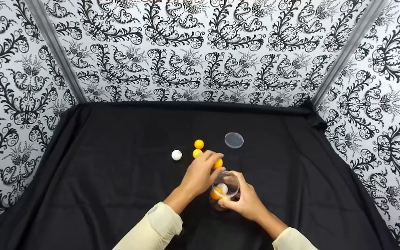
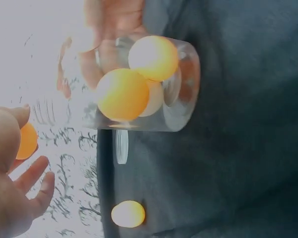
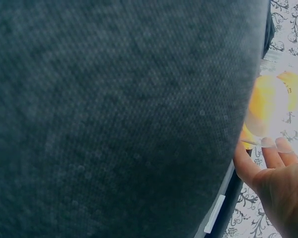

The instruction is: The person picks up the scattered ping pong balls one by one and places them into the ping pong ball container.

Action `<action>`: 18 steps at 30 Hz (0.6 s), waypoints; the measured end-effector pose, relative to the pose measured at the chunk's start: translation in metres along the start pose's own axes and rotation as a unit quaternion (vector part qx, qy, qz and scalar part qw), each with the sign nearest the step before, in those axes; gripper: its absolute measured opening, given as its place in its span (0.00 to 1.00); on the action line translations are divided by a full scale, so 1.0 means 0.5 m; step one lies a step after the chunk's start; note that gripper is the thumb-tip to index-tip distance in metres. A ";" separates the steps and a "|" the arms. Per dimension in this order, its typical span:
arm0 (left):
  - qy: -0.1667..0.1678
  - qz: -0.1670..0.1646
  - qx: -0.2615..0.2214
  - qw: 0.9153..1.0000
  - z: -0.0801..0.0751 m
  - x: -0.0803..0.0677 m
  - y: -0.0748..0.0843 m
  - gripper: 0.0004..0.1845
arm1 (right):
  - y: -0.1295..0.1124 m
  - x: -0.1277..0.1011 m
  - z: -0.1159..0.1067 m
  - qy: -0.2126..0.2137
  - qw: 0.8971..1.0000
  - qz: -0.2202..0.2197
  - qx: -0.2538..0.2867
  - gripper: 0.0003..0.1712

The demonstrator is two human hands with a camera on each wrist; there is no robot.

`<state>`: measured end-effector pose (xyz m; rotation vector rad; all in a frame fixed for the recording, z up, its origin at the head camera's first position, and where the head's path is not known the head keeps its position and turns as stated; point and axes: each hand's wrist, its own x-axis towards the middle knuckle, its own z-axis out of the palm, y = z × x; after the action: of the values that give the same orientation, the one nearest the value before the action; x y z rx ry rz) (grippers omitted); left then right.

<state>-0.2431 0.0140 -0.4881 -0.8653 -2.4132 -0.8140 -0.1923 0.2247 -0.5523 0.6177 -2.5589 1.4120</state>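
Observation:
My left hand (image 1: 198, 175) pinches an orange ping-pong ball (image 1: 218, 163) just above the mouth of a clear plastic jar (image 1: 226, 197). My right hand (image 1: 248, 201) grips the jar round its side, its mouth tilted upward. Inside the jar lie an orange ball (image 1: 216, 193) and a white ball (image 1: 223, 188); another orange ball (image 2: 154, 58) shows through the wall in the left wrist view. There, the pinched ball (image 2: 28, 141) is partly covered by the left fingers. The right wrist view catches the right hand (image 3: 283, 193) at its edge, with the jar washed out by glare.
Beyond the left hand, an orange ball (image 1: 199, 144) and a yellow-orange ball (image 1: 197, 153) lie close together. A white ball (image 1: 176, 155) sits to their left. A clear round lid (image 1: 234, 140) lies farther back on the black cloth (image 1: 134, 194). Patterned panels (image 1: 200, 52) surround the table.

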 end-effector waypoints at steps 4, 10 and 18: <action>0.018 0.072 0.055 0.996 -0.002 -0.008 0.017 0.21 | 0.004 0.000 0.001 0.003 1.000 -0.008 -0.006 0.51; 0.033 0.130 0.095 0.986 -0.001 -0.018 0.044 0.20 | 0.003 0.000 0.003 0.011 1.000 -0.015 -0.009 0.51; 0.013 0.149 0.115 0.982 0.001 -0.031 0.074 0.23 | 0.001 -0.003 0.003 0.003 1.000 -0.017 -0.011 0.47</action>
<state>-0.2071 0.0311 -0.4833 -1.0777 -2.2248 -0.4224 -0.1908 0.2240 -0.5540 0.6499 -2.5432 1.3711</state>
